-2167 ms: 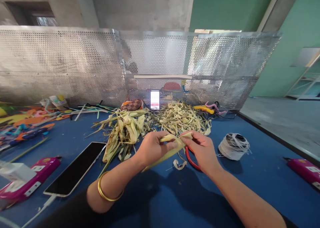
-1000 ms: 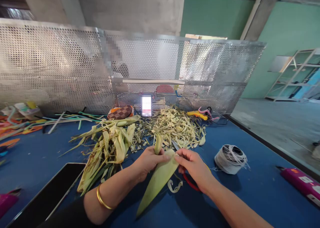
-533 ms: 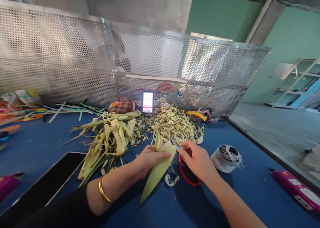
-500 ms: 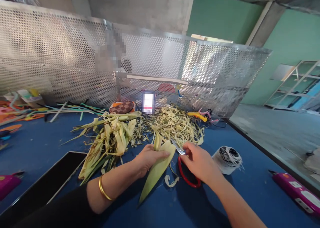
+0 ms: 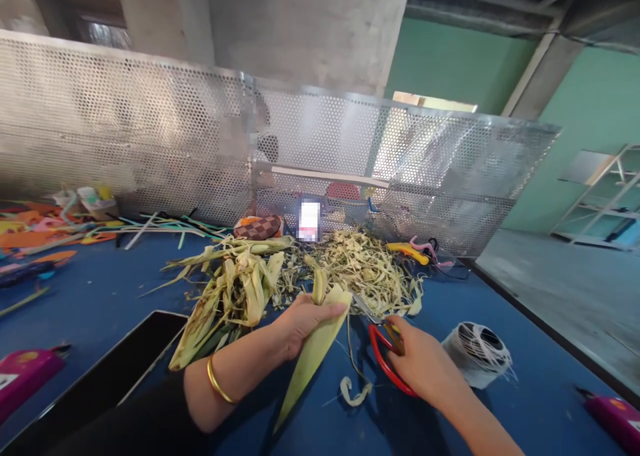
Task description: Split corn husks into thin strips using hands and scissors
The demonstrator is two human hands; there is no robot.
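Note:
My left hand (image 5: 307,319) is closed on a pale green corn husk (image 5: 311,366), thumb on top, its pointed end hanging toward me. A folded husk piece sticks up behind the thumb. In my right hand (image 5: 417,349) is a pair of scissors (image 5: 383,349) with red handles, the blades pointing up and left beside the husk's cut edge. A thin strip hangs below the blades. On the table under my hands lies a curled husk scrap (image 5: 356,395). The pile of whole husks (image 5: 240,283) lies left of my left hand, and shredded husk strips (image 5: 370,269) are heaped beyond both hands.
A spool of white string (image 5: 477,356) stands right of my right hand. Toward the left lie a black tablet-like panel (image 5: 120,369) and a magenta tool (image 5: 30,376); another magenta tool (image 5: 615,413) is at far right. A perforated metal screen (image 5: 320,136) closes the table's back.
The view has shifted, so things sit lower and further right. My right hand has drawn the scissors slightly away from the husk, fingers now in the handles. The left hand keeps its hold.

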